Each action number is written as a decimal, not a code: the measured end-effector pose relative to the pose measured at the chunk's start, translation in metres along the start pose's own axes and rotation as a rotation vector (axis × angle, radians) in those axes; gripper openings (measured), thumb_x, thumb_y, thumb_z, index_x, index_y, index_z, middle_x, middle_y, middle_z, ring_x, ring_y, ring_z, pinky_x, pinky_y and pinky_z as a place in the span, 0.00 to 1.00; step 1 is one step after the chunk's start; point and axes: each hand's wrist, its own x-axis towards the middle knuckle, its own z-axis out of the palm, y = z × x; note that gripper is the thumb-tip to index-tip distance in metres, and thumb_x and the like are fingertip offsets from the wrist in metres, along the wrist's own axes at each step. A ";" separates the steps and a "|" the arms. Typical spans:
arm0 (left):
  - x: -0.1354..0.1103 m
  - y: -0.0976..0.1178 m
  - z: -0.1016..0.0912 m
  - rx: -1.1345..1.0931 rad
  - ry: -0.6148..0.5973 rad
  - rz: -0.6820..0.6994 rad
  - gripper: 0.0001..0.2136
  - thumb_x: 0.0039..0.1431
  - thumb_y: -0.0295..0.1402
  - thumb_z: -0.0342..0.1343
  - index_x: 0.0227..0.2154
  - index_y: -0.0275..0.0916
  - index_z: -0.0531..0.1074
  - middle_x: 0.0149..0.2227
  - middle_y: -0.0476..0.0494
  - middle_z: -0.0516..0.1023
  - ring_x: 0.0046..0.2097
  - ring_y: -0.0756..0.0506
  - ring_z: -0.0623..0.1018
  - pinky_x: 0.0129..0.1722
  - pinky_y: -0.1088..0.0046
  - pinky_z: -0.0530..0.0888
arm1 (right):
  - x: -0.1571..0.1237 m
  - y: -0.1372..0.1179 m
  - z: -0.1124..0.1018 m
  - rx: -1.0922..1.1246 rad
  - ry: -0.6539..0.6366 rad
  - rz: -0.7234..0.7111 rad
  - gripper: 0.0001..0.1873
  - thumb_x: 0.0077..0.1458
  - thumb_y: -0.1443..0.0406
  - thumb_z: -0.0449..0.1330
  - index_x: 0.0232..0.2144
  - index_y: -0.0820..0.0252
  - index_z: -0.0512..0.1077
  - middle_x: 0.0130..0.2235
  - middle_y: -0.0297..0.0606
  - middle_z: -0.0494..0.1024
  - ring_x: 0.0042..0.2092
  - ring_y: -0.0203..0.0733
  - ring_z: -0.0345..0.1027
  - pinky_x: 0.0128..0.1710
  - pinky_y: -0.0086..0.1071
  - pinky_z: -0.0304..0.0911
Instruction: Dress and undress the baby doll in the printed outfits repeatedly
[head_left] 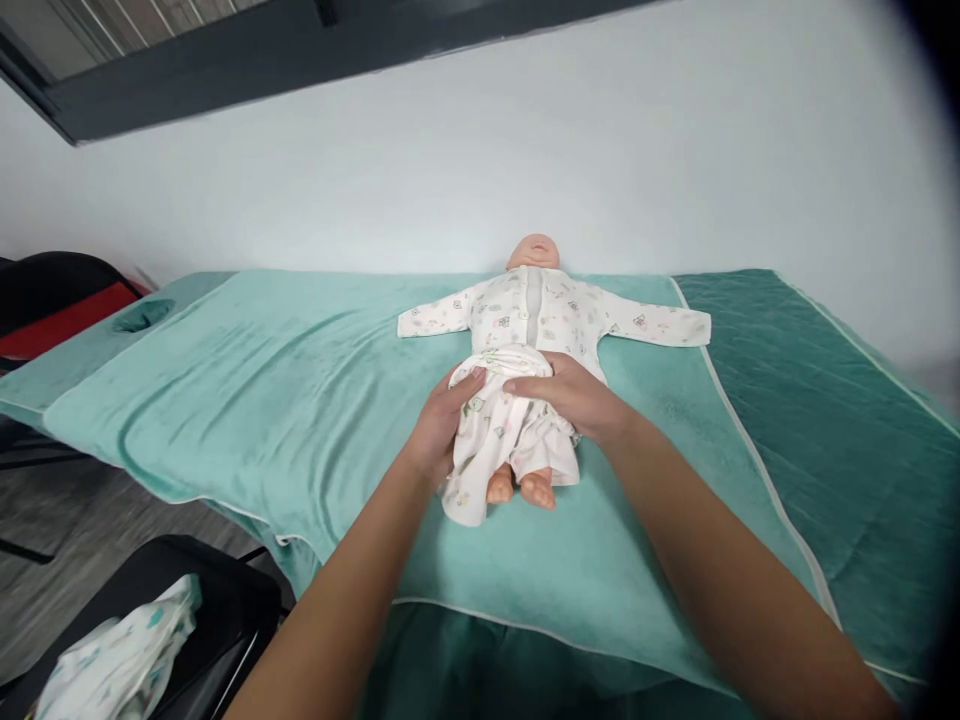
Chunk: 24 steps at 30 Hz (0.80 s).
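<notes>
A baby doll [537,252] lies on its back on the green bed cover, its head toward the wall. It wears a white printed top [574,310] with both sleeves spread wide. White printed baby pants [491,430] are bunched around the doll's lower body, and its bare feet [537,488] show below them. My left hand [442,425] grips the pants' fabric at the left side, thumb on top. From the right, my right hand [574,395] pinches the gathered cloth near the waist. The fingers beneath the cloth are hidden.
The bed's green cover [262,380] has wrinkles at the left, near a face hole [142,315]. A black chair [225,600] at the lower left holds a folded printed cloth [124,650]. Another black and red chair [64,310] stands at the far left. A white wall [465,170] borders the bed.
</notes>
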 end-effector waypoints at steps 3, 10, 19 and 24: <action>-0.001 -0.004 0.002 -0.006 -0.021 -0.009 0.25 0.56 0.42 0.64 0.53 0.35 0.72 0.39 0.38 0.83 0.40 0.40 0.82 0.45 0.65 0.75 | 0.001 0.004 0.000 0.236 0.036 -0.006 0.19 0.46 0.63 0.71 0.42 0.61 0.77 0.39 0.39 0.82 0.40 0.46 0.77 0.44 0.38 0.70; 0.001 0.004 -0.002 0.335 -0.057 -0.010 0.23 0.56 0.47 0.62 0.48 0.36 0.76 0.39 0.40 0.82 0.37 0.45 0.79 0.34 0.73 0.72 | 0.002 0.007 -0.003 0.422 0.085 -0.038 0.18 0.46 0.61 0.72 0.40 0.58 0.77 0.37 0.37 0.82 0.39 0.43 0.76 0.42 0.35 0.70; 0.003 0.007 -0.001 0.286 -0.029 -0.051 0.19 0.50 0.38 0.67 0.44 0.33 0.77 0.35 0.39 0.82 0.34 0.43 0.80 0.36 0.70 0.74 | 0.001 0.004 -0.005 0.212 0.032 -0.036 0.22 0.51 0.53 0.69 0.44 0.59 0.76 0.42 0.40 0.83 0.43 0.46 0.77 0.43 0.36 0.70; 0.005 -0.001 0.004 0.106 0.077 0.002 0.19 0.50 0.36 0.66 0.44 0.35 0.75 0.30 0.44 0.80 0.30 0.44 0.79 0.35 0.68 0.74 | -0.011 -0.014 -0.011 -0.190 -0.306 -0.045 0.25 0.47 0.57 0.72 0.48 0.56 0.77 0.47 0.37 0.81 0.51 0.48 0.73 0.50 0.37 0.67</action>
